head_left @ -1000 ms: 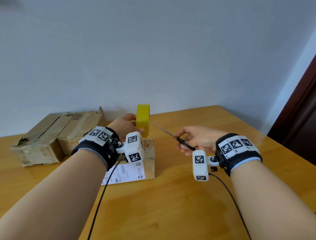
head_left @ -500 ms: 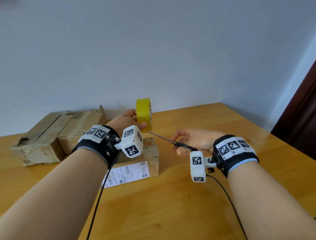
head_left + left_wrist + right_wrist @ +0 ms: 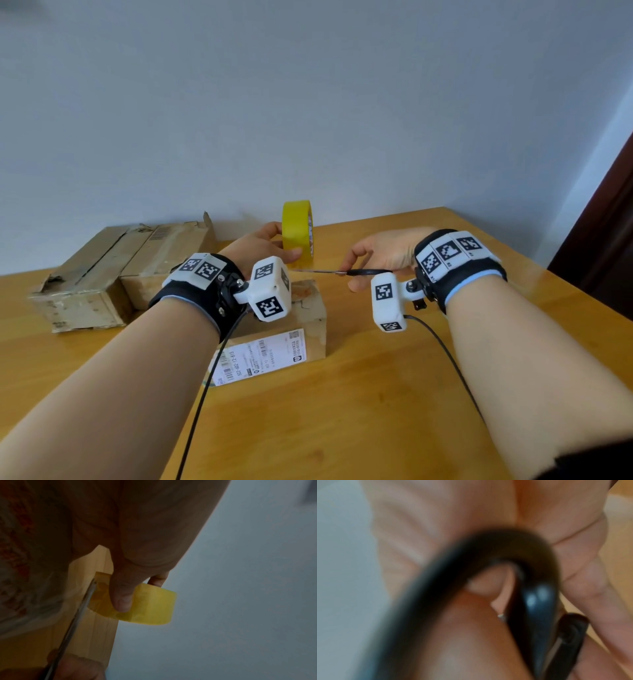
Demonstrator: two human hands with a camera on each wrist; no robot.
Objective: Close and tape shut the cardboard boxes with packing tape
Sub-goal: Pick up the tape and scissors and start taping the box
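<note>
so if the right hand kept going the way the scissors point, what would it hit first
Most likely the yellow tape roll held in the left hand: the scissors already point at its lower edge, though depth is unclear.

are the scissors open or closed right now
Closed, apparently: the scissors in the right hand show as one thin line beside the tape roll, with no visible gap between blades.

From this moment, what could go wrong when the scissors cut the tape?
1. The scissors blades point toward the left hand, whose thumb lies on the yellow tape roll; a slip may nick it.
2. The pulled tape strip looks wrinkled, so once cut it might fold onto itself before reaching the small box.
</note>
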